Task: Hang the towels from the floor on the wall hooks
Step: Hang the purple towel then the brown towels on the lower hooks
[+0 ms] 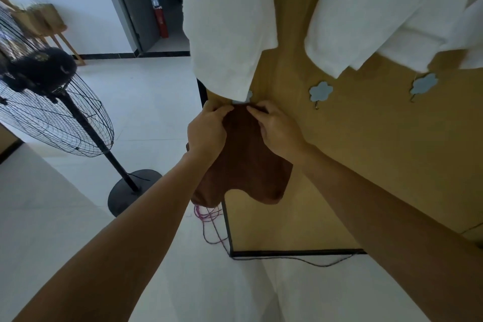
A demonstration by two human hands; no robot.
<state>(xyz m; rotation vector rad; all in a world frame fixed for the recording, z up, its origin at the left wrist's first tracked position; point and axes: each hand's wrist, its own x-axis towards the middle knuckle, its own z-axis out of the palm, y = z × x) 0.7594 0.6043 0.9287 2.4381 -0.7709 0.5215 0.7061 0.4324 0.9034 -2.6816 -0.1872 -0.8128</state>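
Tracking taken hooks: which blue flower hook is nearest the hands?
The flower hook at the panel's edge, half hidden under a white towel, just above the left hand and right hand gripping the brown towel. The other two hooks stand bare, farther away.

Fan [52, 102] left; towel [248, 159] apparently just under hook [249, 94].

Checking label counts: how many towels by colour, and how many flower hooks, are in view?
Brown towel: 1
White towels: 2, possible third at right edge unclear
Blue flower hooks: 3, one partly hidden
Total: 6
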